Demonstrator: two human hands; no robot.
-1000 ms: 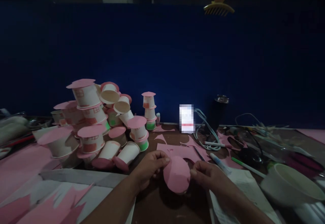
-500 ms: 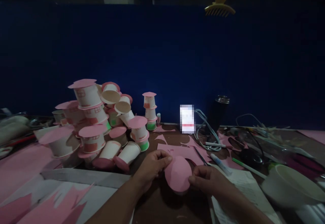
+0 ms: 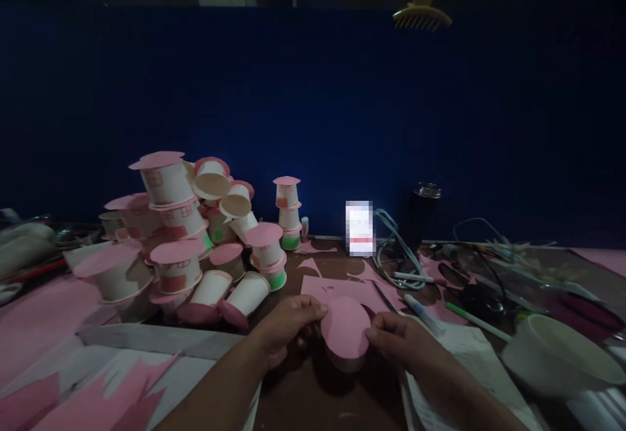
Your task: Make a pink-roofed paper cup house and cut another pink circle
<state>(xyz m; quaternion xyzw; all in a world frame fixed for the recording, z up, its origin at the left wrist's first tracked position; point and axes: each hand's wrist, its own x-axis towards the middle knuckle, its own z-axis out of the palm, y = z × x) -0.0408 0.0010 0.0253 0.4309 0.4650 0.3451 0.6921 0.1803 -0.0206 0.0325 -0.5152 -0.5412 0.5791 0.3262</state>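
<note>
Left hand [image 3: 286, 330]: at bottom centre, thumb and forefinger in a narrow pinch on the upper left edge of the disc; the other fingers curl below.
Right hand [image 3: 396, 336]: just right of bottom centre, thumb and forefinger pinched close at the right edge of the disc.
Disc [image 3: 346, 326]: pink, between the hands at lower centre, on the cup; half a second ago it faces the camera more fully, and now it tilts back and sits a little higher in the frame.
Cup [image 3: 347, 362]: under the disc, its pale side now a clear band, where before only a thin sliver shows; the disc hides the rest, and whether the two are fastened I cannot tell.
Table [image 3: 313, 405]: brown, bare just below the cup.
Tray [image 3: 151, 341]: white, lower left, partly behind the left forearm, with pink scraps [image 3: 102, 398] in it.
Paper [image 3: 479, 359]: lower right, partly covered by the right forearm.
Bowl [image 3: 533, 359]: pale, at the right edge, beside the paper.
Pink sheet [image 3: 325, 285]: cut, right behind the hands, crowding that side.
Pile [image 3: 178, 274]: disc-topped cups, left of centre, some lying over.
Tower [image 3: 287, 219]: upright stacked cups, near centre.
Cable [image 3: 413, 261]: looped, right of centre, before a dark bottle [image 3: 423, 219].
Wall [image 3: 313, 111]: blue, across the back.
Clip [image 3: 423, 14]: yellow, upper right.
</note>
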